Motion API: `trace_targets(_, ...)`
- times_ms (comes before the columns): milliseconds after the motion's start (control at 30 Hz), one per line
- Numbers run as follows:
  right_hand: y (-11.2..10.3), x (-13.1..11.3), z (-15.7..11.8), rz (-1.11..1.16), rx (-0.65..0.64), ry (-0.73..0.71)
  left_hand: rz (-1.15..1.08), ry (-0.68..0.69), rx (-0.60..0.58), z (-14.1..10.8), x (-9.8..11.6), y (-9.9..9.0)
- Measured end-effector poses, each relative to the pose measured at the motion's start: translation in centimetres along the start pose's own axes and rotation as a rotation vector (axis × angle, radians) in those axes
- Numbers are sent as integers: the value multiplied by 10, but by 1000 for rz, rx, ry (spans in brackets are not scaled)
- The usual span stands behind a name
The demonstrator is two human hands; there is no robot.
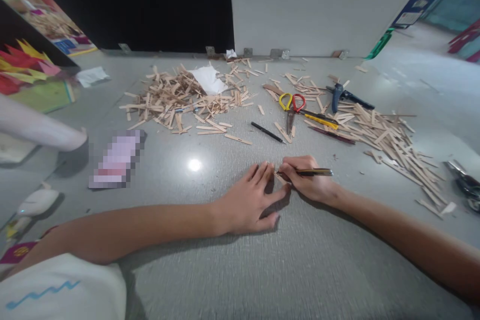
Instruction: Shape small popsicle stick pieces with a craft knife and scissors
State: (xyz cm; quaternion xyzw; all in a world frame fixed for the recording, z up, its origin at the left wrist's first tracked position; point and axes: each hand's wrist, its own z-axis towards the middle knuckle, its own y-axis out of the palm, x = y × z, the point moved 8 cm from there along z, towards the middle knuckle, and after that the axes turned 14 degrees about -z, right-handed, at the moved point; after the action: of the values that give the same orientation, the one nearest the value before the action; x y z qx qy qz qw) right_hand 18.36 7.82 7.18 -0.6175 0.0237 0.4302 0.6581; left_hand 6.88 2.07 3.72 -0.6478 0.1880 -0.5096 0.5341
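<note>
My left hand (pixel 245 205) — palm down, fingers spread, grasping nothing — adjoins a small wooden strip (pixel 282 178), its long axis slanting far-left to near-right between both hands, with my right hand (pixel 312 183), equally near, closed round a pen-like tool (pixel 323 172).

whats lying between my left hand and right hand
In the head view, a small piece of light wood lies between your left hand and right hand, which grips a slim dark tool.
</note>
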Motion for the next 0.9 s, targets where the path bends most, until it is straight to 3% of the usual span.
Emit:
trace_targets(367,2,5,-4,-86,36,114,20,-16,-52,1,1,-1)
trace_targets(900,-1,-15,-20,-203,106,-209,9,-21,-107,5,3,-6)
